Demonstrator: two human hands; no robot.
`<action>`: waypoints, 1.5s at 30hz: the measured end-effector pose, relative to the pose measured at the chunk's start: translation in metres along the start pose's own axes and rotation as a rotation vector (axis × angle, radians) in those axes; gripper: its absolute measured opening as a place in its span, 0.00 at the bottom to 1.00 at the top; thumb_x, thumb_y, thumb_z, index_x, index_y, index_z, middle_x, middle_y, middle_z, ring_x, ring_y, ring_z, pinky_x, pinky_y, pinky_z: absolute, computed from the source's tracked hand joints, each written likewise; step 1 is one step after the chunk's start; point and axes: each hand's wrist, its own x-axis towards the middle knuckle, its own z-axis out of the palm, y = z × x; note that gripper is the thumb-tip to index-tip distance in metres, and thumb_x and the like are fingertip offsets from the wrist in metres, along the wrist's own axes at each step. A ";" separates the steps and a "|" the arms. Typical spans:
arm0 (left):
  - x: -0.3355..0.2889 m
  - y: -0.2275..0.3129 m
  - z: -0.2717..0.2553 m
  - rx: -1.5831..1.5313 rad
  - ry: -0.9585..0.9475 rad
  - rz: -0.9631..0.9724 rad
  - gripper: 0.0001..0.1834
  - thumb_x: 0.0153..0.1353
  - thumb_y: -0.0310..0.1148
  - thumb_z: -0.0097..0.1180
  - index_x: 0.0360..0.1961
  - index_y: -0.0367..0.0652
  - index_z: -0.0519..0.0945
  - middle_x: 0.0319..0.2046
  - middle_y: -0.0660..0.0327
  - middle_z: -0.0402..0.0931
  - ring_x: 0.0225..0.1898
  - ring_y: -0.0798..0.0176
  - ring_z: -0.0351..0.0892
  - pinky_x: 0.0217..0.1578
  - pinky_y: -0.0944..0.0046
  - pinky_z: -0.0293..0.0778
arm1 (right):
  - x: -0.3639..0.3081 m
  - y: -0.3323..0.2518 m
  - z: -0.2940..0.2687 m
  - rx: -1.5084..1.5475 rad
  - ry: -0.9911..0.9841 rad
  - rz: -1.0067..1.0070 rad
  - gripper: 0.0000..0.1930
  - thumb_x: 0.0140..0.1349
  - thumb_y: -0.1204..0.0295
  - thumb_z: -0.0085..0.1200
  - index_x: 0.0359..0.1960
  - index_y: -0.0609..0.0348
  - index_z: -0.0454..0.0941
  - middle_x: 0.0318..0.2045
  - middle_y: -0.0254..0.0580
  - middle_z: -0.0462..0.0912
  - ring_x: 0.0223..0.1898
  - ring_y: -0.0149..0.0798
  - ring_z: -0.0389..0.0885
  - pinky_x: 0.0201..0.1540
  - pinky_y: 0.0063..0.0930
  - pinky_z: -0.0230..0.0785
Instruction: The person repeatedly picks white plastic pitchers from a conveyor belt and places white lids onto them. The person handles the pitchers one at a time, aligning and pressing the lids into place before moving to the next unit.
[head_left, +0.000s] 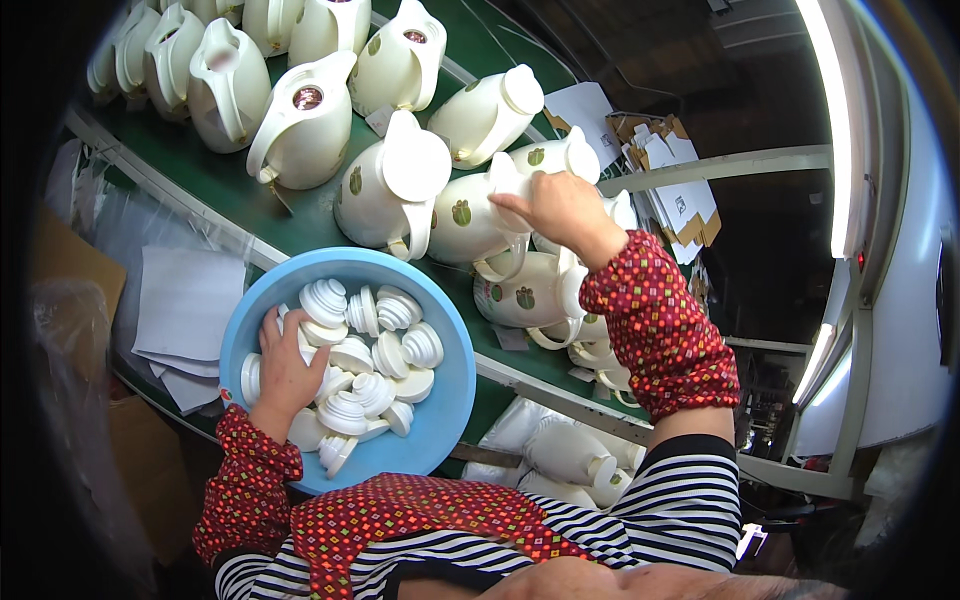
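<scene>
My left hand is down in a light-blue basin, its fingers apart among white stepped screw-in lids; no lid shows clearly gripped in it. My right hand is closed at the white lid on top of a cream thermos jug with a green-brown printed motif. Its thumb points left across the lid; the other fingertips are partly hidden. Beside that jug stands another cream jug with its lid on. Farther left, a jug has an uncovered mouth showing a shiny inside.
More cream jugs line the green conveyor, which has a pale metal edge rail. White sheets lie left of the basin. Bagged white jugs sit below the rail. Flattened cartons are stacked beyond the belt.
</scene>
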 end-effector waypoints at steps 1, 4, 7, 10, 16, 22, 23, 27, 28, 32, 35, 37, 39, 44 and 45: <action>-0.001 0.000 0.001 0.004 0.000 0.004 0.34 0.55 0.33 0.71 0.61 0.46 0.69 0.67 0.33 0.58 0.67 0.24 0.60 0.69 0.37 0.60 | -0.001 0.003 -0.001 -0.010 0.022 0.025 0.41 0.57 0.49 0.71 0.66 0.62 0.71 0.44 0.63 0.84 0.39 0.60 0.88 0.44 0.48 0.82; 0.000 -0.001 0.001 -0.005 -0.003 0.000 0.34 0.55 0.33 0.71 0.61 0.47 0.69 0.67 0.33 0.58 0.67 0.24 0.60 0.69 0.37 0.60 | -0.013 0.014 0.007 0.023 0.270 -0.281 0.36 0.64 0.42 0.61 0.57 0.66 0.79 0.35 0.61 0.86 0.35 0.61 0.88 0.43 0.50 0.81; 0.001 -0.004 0.003 -0.005 0.002 0.004 0.34 0.55 0.33 0.71 0.61 0.47 0.69 0.67 0.33 0.58 0.67 0.24 0.60 0.69 0.37 0.60 | -0.009 0.012 0.012 0.070 0.108 -0.178 0.36 0.66 0.43 0.59 0.60 0.66 0.76 0.38 0.63 0.87 0.39 0.62 0.87 0.48 0.49 0.80; 0.000 0.000 0.002 0.003 -0.001 0.001 0.33 0.55 0.33 0.71 0.61 0.47 0.69 0.67 0.33 0.58 0.67 0.24 0.60 0.69 0.37 0.60 | 0.000 0.011 0.008 0.098 0.003 0.005 0.43 0.59 0.53 0.70 0.70 0.61 0.66 0.47 0.64 0.85 0.43 0.62 0.87 0.51 0.49 0.79; 0.000 -0.001 0.002 -0.012 -0.003 0.003 0.33 0.55 0.32 0.71 0.61 0.47 0.69 0.67 0.33 0.58 0.67 0.24 0.59 0.69 0.37 0.60 | -0.015 0.021 0.014 0.131 0.157 -0.290 0.42 0.54 0.54 0.74 0.66 0.61 0.69 0.41 0.65 0.86 0.45 0.64 0.87 0.53 0.49 0.79; 0.000 -0.002 0.001 0.001 0.003 0.012 0.33 0.55 0.32 0.71 0.61 0.46 0.69 0.66 0.33 0.59 0.67 0.24 0.60 0.69 0.37 0.60 | -0.010 0.007 0.008 0.095 0.069 -0.083 0.42 0.55 0.53 0.74 0.69 0.57 0.68 0.43 0.68 0.85 0.47 0.63 0.87 0.53 0.49 0.79; 0.000 -0.002 0.002 0.000 0.004 0.010 0.33 0.55 0.32 0.71 0.61 0.46 0.69 0.66 0.33 0.59 0.67 0.24 0.60 0.69 0.37 0.60 | -0.019 0.016 0.011 0.058 0.202 -0.279 0.43 0.56 0.54 0.74 0.70 0.56 0.68 0.43 0.67 0.84 0.48 0.62 0.87 0.53 0.49 0.79; -0.001 -0.001 0.001 -0.005 0.000 0.005 0.33 0.55 0.32 0.71 0.61 0.46 0.69 0.66 0.33 0.59 0.67 0.24 0.60 0.69 0.37 0.59 | -0.019 0.023 0.007 0.089 0.056 -0.343 0.44 0.56 0.56 0.73 0.74 0.49 0.65 0.47 0.66 0.82 0.50 0.61 0.86 0.55 0.49 0.78; -0.001 -0.001 0.001 -0.005 0.002 0.010 0.34 0.55 0.32 0.71 0.61 0.46 0.69 0.66 0.33 0.59 0.67 0.24 0.60 0.69 0.37 0.59 | -0.020 0.018 0.006 0.085 0.076 -0.298 0.41 0.60 0.52 0.70 0.70 0.58 0.67 0.43 0.66 0.85 0.46 0.62 0.87 0.51 0.49 0.80; -0.001 -0.001 0.002 0.001 0.005 0.014 0.34 0.55 0.32 0.71 0.61 0.46 0.69 0.66 0.33 0.58 0.67 0.24 0.60 0.69 0.37 0.60 | -0.008 0.007 0.031 0.116 0.145 -0.053 0.44 0.68 0.36 0.54 0.48 0.80 0.74 0.32 0.68 0.87 0.36 0.64 0.88 0.42 0.48 0.82; -0.001 -0.001 0.001 0.003 0.008 0.008 0.33 0.55 0.32 0.71 0.61 0.46 0.69 0.67 0.33 0.58 0.67 0.24 0.60 0.69 0.37 0.60 | 0.002 -0.009 0.038 0.180 0.185 0.216 0.48 0.66 0.30 0.49 0.44 0.81 0.76 0.32 0.66 0.87 0.38 0.61 0.89 0.44 0.47 0.81; 0.000 0.000 0.002 -0.003 0.008 0.010 0.33 0.55 0.32 0.71 0.61 0.46 0.70 0.67 0.33 0.58 0.67 0.24 0.60 0.68 0.37 0.61 | 0.006 -0.007 0.036 0.190 0.132 0.264 0.51 0.65 0.27 0.45 0.49 0.79 0.77 0.33 0.64 0.88 0.39 0.61 0.89 0.44 0.46 0.81; 0.001 0.001 0.000 -0.007 0.009 0.009 0.33 0.56 0.32 0.71 0.61 0.46 0.70 0.67 0.33 0.58 0.67 0.24 0.60 0.68 0.37 0.61 | 0.009 -0.005 0.027 0.186 0.031 0.258 0.52 0.65 0.26 0.44 0.56 0.77 0.75 0.35 0.62 0.88 0.39 0.61 0.89 0.45 0.46 0.81; -0.001 -0.001 -0.002 -0.025 0.003 0.001 0.33 0.56 0.33 0.71 0.61 0.47 0.70 0.67 0.34 0.58 0.66 0.24 0.61 0.68 0.37 0.62 | -0.014 0.008 0.021 0.015 0.220 -0.257 0.44 0.67 0.37 0.54 0.71 0.62 0.65 0.56 0.64 0.78 0.51 0.60 0.85 0.51 0.47 0.81; -0.001 -0.001 -0.002 -0.022 0.001 0.002 0.33 0.56 0.33 0.71 0.61 0.47 0.70 0.67 0.34 0.58 0.66 0.24 0.61 0.68 0.37 0.62 | -0.016 0.016 0.025 -0.003 0.293 -0.396 0.43 0.67 0.39 0.56 0.72 0.58 0.63 0.60 0.64 0.75 0.54 0.59 0.84 0.52 0.47 0.81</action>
